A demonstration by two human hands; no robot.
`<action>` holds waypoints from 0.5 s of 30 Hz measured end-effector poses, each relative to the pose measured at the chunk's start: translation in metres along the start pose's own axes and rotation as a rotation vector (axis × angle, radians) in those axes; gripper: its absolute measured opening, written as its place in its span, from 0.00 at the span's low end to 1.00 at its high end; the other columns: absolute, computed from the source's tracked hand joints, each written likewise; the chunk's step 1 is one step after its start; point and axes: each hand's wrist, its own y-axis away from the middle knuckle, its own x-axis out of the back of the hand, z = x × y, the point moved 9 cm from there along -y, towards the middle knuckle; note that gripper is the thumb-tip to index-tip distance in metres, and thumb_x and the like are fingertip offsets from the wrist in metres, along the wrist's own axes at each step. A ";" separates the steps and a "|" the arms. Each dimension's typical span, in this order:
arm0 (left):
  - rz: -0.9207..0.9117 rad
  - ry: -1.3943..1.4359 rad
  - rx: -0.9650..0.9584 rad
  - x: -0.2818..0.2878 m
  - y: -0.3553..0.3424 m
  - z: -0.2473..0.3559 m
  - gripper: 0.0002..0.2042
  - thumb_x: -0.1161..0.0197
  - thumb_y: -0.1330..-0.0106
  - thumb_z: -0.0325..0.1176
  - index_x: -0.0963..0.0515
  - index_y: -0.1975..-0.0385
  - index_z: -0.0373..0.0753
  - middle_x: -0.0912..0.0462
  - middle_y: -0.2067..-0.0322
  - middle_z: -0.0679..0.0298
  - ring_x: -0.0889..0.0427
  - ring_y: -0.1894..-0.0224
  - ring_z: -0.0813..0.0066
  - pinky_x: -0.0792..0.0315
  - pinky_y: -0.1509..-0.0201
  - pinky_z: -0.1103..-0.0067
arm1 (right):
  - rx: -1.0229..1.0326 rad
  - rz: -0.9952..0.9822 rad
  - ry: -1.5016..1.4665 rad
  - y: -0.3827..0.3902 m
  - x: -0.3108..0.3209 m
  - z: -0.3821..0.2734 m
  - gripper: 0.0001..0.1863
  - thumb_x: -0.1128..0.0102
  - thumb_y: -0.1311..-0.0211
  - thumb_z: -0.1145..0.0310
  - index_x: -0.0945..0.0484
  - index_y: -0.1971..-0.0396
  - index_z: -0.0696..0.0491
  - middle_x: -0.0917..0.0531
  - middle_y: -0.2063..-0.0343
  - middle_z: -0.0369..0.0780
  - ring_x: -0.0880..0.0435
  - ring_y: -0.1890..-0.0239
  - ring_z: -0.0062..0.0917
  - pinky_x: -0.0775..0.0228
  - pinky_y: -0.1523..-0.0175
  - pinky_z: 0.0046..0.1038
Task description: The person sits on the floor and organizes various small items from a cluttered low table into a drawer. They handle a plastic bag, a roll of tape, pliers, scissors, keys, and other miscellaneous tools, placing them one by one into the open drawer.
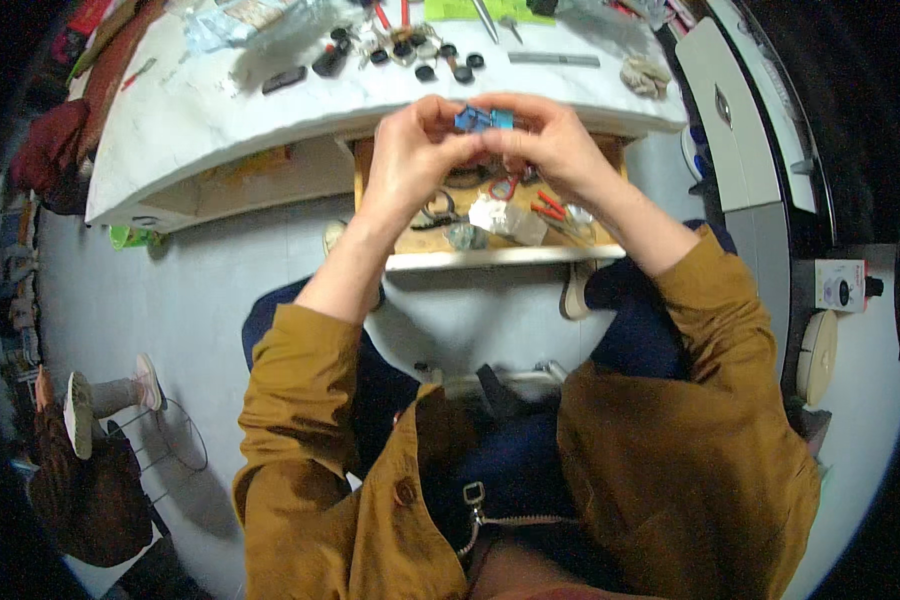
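Note:
A small blue plastic piece (485,119) is pinched between the fingertips of both my hands, above the front edge of the white marble-patterned table. My left hand (410,150) grips it from the left, fingers curled and thumb pointing inward. From the other side, my right hand (555,145) closes on its lighter blue end. My fingers hide part of the piece, and its exact kind cannot be made out. Below my hands an open wooden drawer (510,256) holds a clear plastic bag (515,222), red-handled pliers (548,206) and other small items.
Across the marble-patterned table (190,130) lie several black round parts (426,73), a dark oblong case (285,80), a grey ruler (554,59), a crumpled cloth (646,76) and a green sheet (490,10). A person (85,480) sits at the lower left. A grey-white cabinet (727,120) stands right.

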 end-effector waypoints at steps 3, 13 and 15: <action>-0.024 -0.196 -0.090 -0.004 -0.004 -0.006 0.20 0.32 0.44 0.23 0.28 0.52 0.28 0.17 0.64 0.60 0.16 0.62 0.76 0.19 0.58 0.79 | 0.069 -0.020 -0.044 -0.002 0.001 0.008 0.19 0.32 0.44 0.66 0.18 0.52 0.53 0.18 0.71 0.30 0.27 0.74 0.09 0.35 0.70 0.13; 0.166 -0.436 -0.136 0.052 -0.011 0.010 0.41 0.30 0.41 0.43 0.45 0.33 0.34 0.23 0.48 0.44 0.19 0.51 0.62 0.23 0.49 0.71 | -0.332 0.051 0.223 -0.024 0.045 0.141 0.16 0.30 0.44 0.64 0.17 0.56 0.53 0.15 0.70 0.35 0.22 0.73 0.12 0.34 0.74 0.15; 0.241 -0.420 -0.075 0.060 -0.014 0.025 0.36 0.33 0.38 0.43 0.41 0.34 0.34 0.21 0.50 0.47 0.18 0.54 0.66 0.24 0.50 0.73 | -0.266 -0.024 0.469 -0.027 0.071 0.213 0.15 0.26 0.52 0.67 0.15 0.63 0.54 0.14 0.70 0.38 0.19 0.74 0.18 0.25 0.68 0.25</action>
